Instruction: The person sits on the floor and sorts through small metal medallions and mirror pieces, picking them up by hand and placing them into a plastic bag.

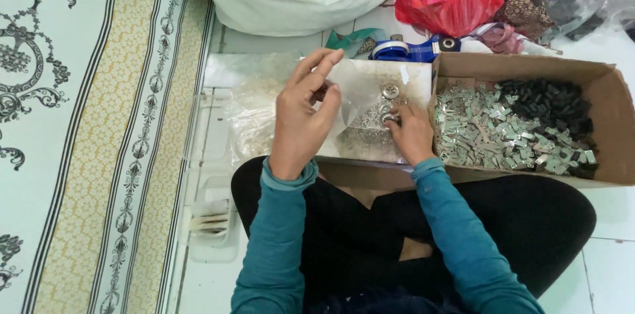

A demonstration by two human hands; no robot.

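Small metal rings picked off a work board, a clear bag held ready.

Nearest, the left hand (pixel 301 116) pinches a thin clear plastic bag (pixel 354 92): limp, slippery, best gripped at its edge. The right hand (pixel 410 132) presses fingertips together on a small metal ring (pixel 389 116): light, hard, smooth. Beyond, a cardboard box (pixel 612 89) of metal clips (pixel 489 132).

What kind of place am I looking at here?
Probably a home floor used for piecework: the person sits cross-legged on white floor tiles beside a patterned mat, with a brown cardboard box of small metal clips.
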